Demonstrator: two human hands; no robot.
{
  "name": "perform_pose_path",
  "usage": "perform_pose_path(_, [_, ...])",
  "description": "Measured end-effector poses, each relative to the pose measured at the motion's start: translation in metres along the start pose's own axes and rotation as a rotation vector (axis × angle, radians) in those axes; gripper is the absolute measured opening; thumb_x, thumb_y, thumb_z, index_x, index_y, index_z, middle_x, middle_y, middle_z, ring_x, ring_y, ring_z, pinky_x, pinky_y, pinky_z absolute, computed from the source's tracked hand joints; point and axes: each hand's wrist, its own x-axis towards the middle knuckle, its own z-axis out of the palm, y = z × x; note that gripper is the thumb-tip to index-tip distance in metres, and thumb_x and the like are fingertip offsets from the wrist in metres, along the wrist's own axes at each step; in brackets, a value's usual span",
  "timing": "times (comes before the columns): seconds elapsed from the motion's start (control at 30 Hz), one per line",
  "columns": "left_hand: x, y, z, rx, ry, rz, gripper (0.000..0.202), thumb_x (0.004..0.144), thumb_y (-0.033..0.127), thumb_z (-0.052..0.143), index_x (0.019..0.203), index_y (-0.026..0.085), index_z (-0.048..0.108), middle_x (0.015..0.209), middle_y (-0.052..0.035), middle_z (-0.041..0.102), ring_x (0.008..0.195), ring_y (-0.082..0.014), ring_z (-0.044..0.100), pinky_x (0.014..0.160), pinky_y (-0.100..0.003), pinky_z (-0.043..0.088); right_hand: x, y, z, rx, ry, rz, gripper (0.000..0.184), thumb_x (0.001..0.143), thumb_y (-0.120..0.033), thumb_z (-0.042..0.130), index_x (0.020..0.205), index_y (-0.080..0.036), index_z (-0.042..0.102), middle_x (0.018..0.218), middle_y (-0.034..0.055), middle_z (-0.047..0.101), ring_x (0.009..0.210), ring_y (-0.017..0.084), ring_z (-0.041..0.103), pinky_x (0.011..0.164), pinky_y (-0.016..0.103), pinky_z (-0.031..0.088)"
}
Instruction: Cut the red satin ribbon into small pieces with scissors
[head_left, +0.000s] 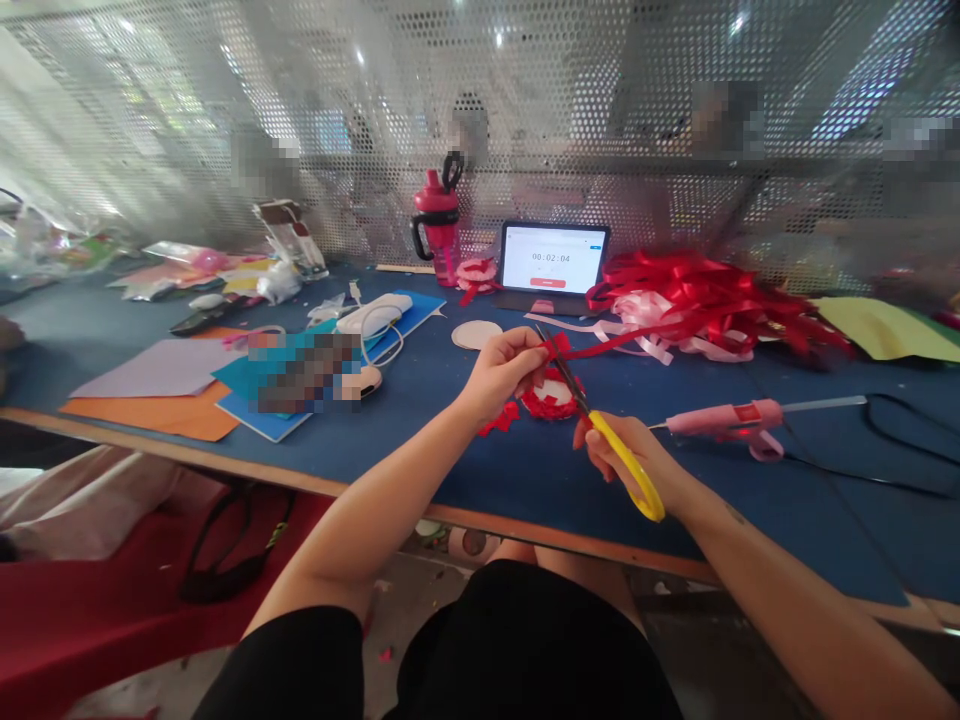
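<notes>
While the left hand (pixel 501 372) pinches a red ribbon (pixel 600 345) between thumb and fingers, the right hand (pixel 626 460) grips yellow-handled scissors (pixel 613 437), their blades reaching up to the ribbon beside the left hand. The two hands are apart but close together, both above the blue bench (pixel 525 500). Just below them lies a red ribbon rosette (pixel 553 395), with a small red scrap (pixel 499 418) near it. The ribbon runs right towards a heap of red and white ribbons (pixel 697 300). A pink glue gun (pixel 724 420) lies to the right of the right hand, a round card disc (pixel 475 334) sits beyond the left hand, and further back stand a tablet (pixel 553 258) showing a timer and a pink bottle (pixel 439 225)
</notes>
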Motion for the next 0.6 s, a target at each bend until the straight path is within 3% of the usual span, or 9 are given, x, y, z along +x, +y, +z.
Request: perform_pose_path(0.6, [0.0002, 0.0005, 0.0022, 0.015, 0.04, -0.019, 0.017, 0.074, 0.025, 0.055, 0.063, 0.016, 0.046, 0.045, 0.0042, 0.054, 0.029, -0.0002, 0.029, 0.032, -0.015, 0.018, 0.0013, 0.0006, 0.0018, 0.02, -0.001, 0.045, 0.054, 0.087, -0.067, 0.038, 0.077, -0.017, 0.054, 0.044, -0.0059, 0.042, 0.039, 0.009, 0.043, 0.041, 0.02, 0.033])
